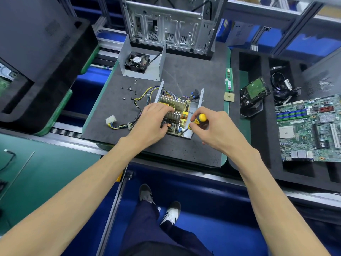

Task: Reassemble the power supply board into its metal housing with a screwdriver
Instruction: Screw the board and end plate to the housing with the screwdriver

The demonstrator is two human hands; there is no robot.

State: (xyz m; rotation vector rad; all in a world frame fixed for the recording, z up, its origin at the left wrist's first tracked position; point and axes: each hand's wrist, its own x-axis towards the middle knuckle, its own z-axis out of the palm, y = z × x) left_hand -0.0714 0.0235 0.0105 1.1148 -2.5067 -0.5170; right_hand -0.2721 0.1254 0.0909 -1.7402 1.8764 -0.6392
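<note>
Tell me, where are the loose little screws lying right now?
In the head view, the screws lie scattered on the dark mat, left of the power supply board and just in front of the metal cover with the fan.

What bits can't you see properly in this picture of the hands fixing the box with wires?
All in the head view:
- Tip of the yellow-and-black screwdriver: too small to tell whether it sits in a screw; the right hand covers part of the handle.
- Near-left part of the green power supply board: hidden under the left hand.
- Small black loose screws: too tiny to count.
- Green motherboard: cut off by the right edge.
</note>
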